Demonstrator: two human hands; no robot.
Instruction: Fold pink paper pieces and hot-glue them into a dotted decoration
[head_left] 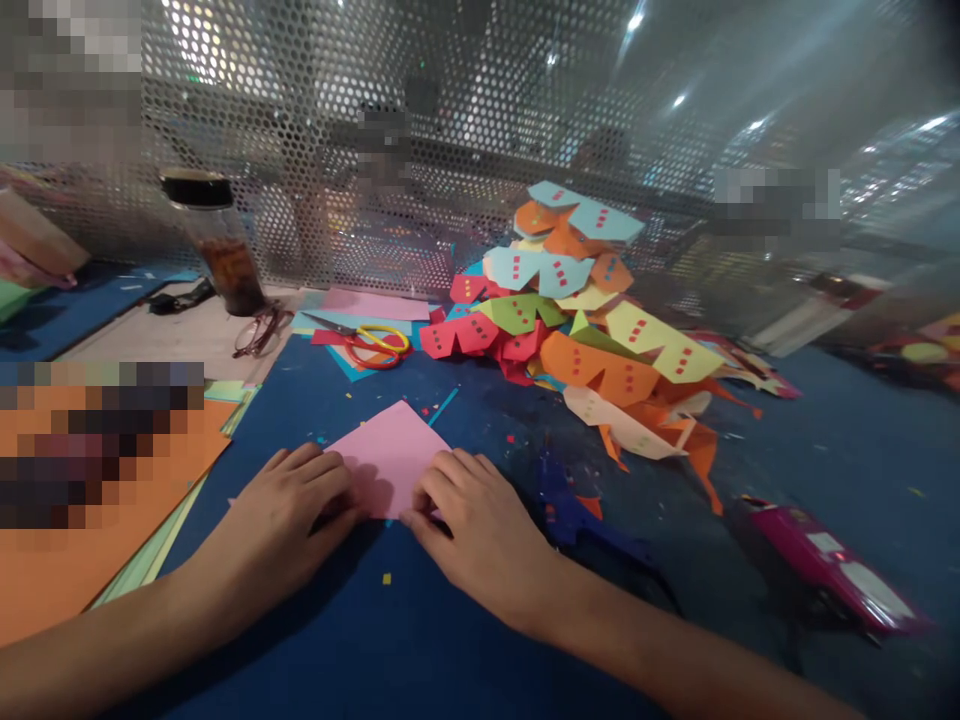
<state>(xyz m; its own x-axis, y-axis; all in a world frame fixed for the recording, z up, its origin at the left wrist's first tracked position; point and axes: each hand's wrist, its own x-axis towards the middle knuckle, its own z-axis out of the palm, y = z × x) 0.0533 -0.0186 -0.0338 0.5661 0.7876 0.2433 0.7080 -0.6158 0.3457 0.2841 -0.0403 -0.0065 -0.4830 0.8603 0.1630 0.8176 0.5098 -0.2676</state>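
Observation:
A pink sheet of paper point(390, 450) lies folded on the blue table top point(420, 640) in front of me. My left hand point(289, 510) rests on its near left corner, fingers curled and pressing down on the paper. My right hand point(476, 525) presses the near right edge, fingertips pinching the fold. Both hands touch the pink sheet and nearly meet at its near edge.
A heap of folded coloured paper shapes point(592, 320) lies behind. Red-and-yellow scissors point(367, 345), glasses point(259, 330) and a dark jar point(221, 245) stand at the back left. An orange paper stack point(90, 560) lies left, a magenta stapler point(825, 565) right. A perforated metal screen point(480, 150) closes the back.

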